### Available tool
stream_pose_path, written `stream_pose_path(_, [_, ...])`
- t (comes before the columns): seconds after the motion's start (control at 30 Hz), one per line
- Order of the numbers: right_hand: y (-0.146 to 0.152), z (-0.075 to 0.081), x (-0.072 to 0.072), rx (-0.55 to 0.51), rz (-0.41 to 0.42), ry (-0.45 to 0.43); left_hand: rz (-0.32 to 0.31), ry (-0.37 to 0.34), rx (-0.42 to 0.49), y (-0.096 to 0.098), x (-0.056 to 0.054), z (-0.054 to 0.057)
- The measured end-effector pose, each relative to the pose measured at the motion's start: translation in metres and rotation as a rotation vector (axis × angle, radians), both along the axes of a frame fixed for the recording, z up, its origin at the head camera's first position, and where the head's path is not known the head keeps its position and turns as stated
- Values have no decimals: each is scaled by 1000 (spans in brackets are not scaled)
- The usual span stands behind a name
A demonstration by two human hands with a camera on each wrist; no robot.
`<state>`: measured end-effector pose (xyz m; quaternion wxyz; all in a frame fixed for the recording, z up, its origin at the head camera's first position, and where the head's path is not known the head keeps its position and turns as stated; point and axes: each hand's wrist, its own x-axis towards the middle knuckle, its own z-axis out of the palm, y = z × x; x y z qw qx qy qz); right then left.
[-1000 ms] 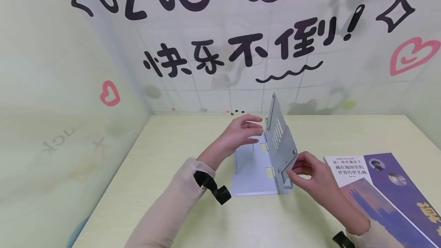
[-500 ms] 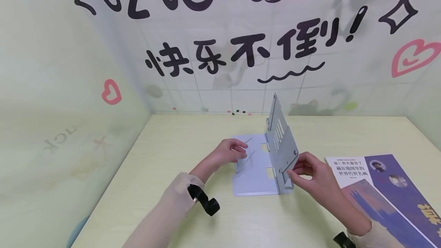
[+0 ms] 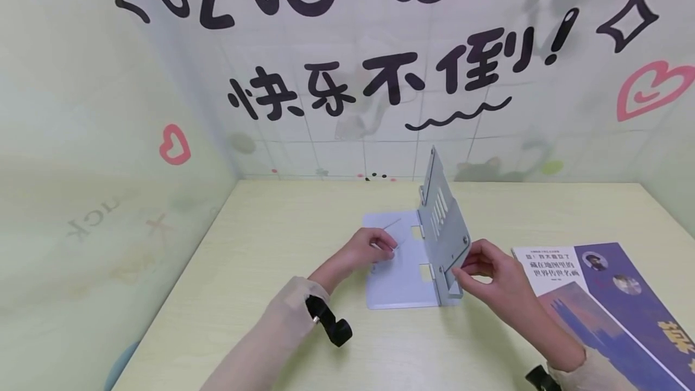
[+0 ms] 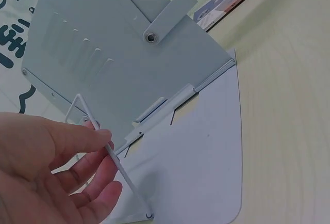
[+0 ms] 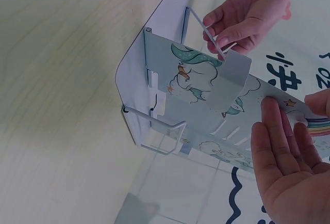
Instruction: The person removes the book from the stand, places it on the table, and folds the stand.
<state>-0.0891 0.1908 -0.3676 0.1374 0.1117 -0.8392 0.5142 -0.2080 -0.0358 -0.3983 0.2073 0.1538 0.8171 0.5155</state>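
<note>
A metal book stand (image 3: 445, 228) sits on the table, its hinged panel raised from a pale base plate (image 4: 201, 152). In the right wrist view the panel's front (image 5: 198, 72) shows unicorn drawings. My left hand (image 3: 371, 247) is over the base plate; in the left wrist view its thumb and fingers pinch a thin white wire support (image 4: 126, 175), whose lower end meets the plate. My right hand (image 3: 496, 279) holds the panel by its edge, thumb on one side and fingers on the other. Another wire bracket (image 5: 165, 131) sticks out by the panel's front.
To the right lies a purple picture book (image 3: 624, 300), partly under my right forearm. A printed wall (image 3: 326, 155) with large writing stands behind the table (image 3: 260, 228), and another wall (image 3: 108, 198) closes the left side.
My left hand came down and away from the panel to the wire support, then shifted slightly right with it in its grip. The right hand stays on the panel.
</note>
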Motion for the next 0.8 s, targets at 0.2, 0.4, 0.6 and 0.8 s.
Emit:
stream_pose_path(0.2, [0,0,1,-12,16,9,-31,14,-5,11,0,-12])
stream_pose_path(0.4, [1,0,2,-6,16,10,-83,93,-48,21,0,-21])
stream_pose_path(0.6, [1,1,1,-30,43,9,-143,178,-111,26,2,-22])
stream_pose_path(0.8, [-1,1,-1,-30,44,3,-173,232,-180,27,1,-21])
